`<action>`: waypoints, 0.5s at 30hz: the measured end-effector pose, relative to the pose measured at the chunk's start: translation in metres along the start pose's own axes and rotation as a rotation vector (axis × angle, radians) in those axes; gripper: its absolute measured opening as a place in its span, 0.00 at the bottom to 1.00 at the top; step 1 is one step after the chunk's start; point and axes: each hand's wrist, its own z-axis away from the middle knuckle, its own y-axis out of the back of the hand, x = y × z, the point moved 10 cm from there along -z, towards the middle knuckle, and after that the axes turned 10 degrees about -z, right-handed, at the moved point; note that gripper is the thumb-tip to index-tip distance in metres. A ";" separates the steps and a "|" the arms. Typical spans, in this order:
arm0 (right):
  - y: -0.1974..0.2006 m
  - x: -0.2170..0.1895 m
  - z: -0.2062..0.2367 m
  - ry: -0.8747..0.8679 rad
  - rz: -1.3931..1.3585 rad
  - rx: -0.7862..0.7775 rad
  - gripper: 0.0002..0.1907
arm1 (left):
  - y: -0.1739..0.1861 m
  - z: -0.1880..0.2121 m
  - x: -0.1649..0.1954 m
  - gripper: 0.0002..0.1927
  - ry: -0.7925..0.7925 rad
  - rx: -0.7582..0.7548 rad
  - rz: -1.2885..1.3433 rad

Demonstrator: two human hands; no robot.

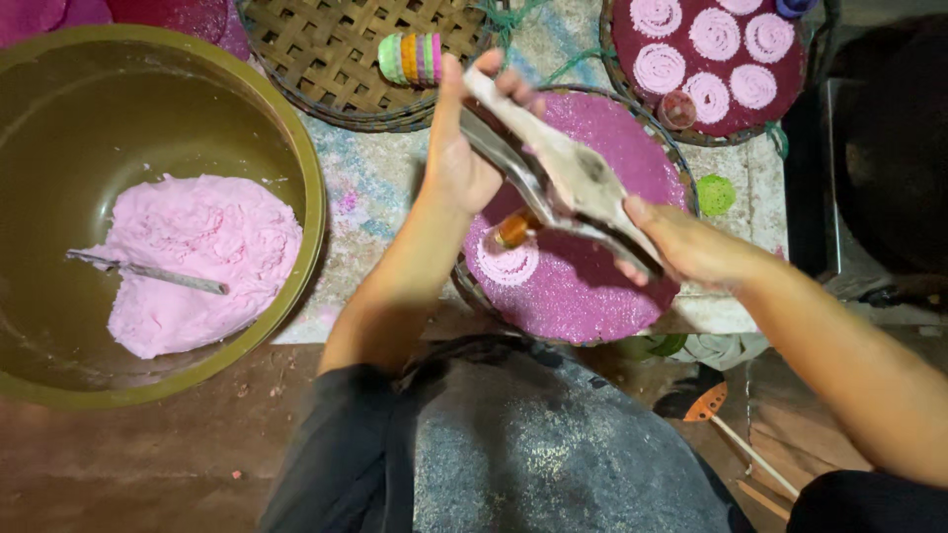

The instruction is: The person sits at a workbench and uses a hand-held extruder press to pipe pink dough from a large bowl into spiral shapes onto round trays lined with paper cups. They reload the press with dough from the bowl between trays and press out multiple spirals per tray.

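Observation:
My left hand and my right hand hold the two ends of a long wooden press with metal arms, tilted over a round woven tray covered with a purple cloth. A pink spiral of dough lies on the cloth under the press, next to a small orange nozzle. My left hand grips the far end, my right hand the near end.
A big olive bowl at the left holds pink dough with a metal spoon stuck in it. An empty woven tray lies behind. Another tray at the back right carries several pink spirals. A spatula lies on the floor.

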 end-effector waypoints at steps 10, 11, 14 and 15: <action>0.001 -0.090 -0.030 0.265 0.414 0.356 0.34 | 0.032 -0.033 0.044 0.16 -0.195 0.115 0.011; -0.005 -0.091 -0.032 0.264 0.413 0.341 0.35 | 0.036 -0.031 0.045 0.14 -0.204 0.134 -0.015; -0.006 -0.088 -0.031 0.191 0.357 0.289 0.34 | 0.043 -0.031 0.041 0.14 -0.235 0.163 -0.039; -0.004 -0.087 -0.030 0.157 0.331 0.269 0.33 | 0.043 -0.032 0.040 0.14 -0.250 0.170 -0.038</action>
